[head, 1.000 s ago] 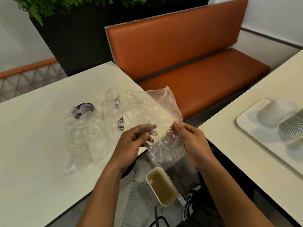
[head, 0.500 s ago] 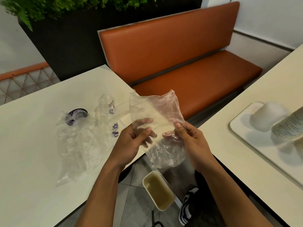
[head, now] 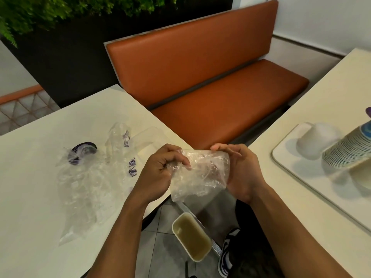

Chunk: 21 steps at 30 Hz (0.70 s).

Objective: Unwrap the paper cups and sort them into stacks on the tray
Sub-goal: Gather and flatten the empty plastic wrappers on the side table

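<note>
An empty clear plastic wrapper (head: 202, 173) is folded over and bunched between my hands, above the gap between the two tables. My left hand (head: 160, 173) pinches its left side and my right hand (head: 241, 171) grips its right side. On the right table, a white tray (head: 285, 159) carries a stack of paper cups (head: 349, 149) lying on its side and a white upturned cup (head: 317, 141). More clear wrappers with purple print (head: 86, 177) lie crumpled on the left table.
An orange bench (head: 210, 87) runs behind both tables. On the tiled floor below my hands stands a rectangular tub of yellowish liquid (head: 190, 235), beside a shoe (head: 226, 249). A dark planter with ferns (head: 60, 47) rises behind the left table.
The wrapper was spread open and upright between my hands; now it is folded down and gathered into a smaller bundle, with both hands closer together and curled around it.
</note>
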Tool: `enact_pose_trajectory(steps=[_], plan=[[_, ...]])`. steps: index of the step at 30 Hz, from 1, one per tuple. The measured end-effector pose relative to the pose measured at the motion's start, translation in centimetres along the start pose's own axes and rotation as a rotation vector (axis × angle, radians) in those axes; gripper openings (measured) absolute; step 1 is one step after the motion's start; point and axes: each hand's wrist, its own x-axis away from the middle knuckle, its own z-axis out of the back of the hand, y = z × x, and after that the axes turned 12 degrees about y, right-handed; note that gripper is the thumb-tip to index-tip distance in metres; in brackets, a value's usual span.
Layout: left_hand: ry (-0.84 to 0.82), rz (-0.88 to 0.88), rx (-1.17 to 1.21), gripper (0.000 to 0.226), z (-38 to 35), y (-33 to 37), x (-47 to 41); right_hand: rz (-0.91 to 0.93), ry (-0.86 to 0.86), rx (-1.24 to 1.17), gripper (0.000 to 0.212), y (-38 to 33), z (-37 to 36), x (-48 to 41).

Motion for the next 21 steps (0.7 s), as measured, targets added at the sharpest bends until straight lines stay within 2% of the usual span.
enact_pose_trajectory(steps=[4, 6, 8, 11, 14, 15, 19, 21], plan=[[-0.031, 0.001, -0.045, 0.048, -0.4, 0.0, -0.4, -0.026, -0.011, 0.268, 0.056, 0.1, 0.1, -0.4], [-0.026, -0.026, -0.017, 0.044, -0.5, 0.2, -0.5, 0.0, -0.042, 0.387, 0.051, 0.1, 0.3, -0.2], [-0.022, -0.03, 0.022, 0.041, -0.5, 0.5, -0.5, 0.046, -0.029, 0.384, 0.045, -0.2, 0.8, 0.0], [-0.01, 0.091, 0.189, 0.041, -0.7, 0.7, -0.4, 0.151, 0.0, 0.327, 0.041, -1.4, 1.7, 0.3], [-0.019, 0.269, 0.467, 0.06, -1.7, 0.7, -0.6, 0.248, 0.044, 0.323, 0.036, -2.7, 2.8, 0.0], [-0.015, 0.315, 0.492, 0.064, -2.5, 0.9, -0.9, 0.279, 0.056, 0.34, 0.032, -3.2, 3.2, -0.1], [-0.063, 0.368, 0.3, 0.075, -5.6, 2.2, -1.9, 0.361, 0.09, 0.395, 0.029, -5.3, 4.3, 0.2], [-0.119, 0.364, 0.238, 0.067, -7.1, 3.0, -2.3, 0.359, 0.092, 0.39, 0.032, -6.3, 5.2, 0.3]])
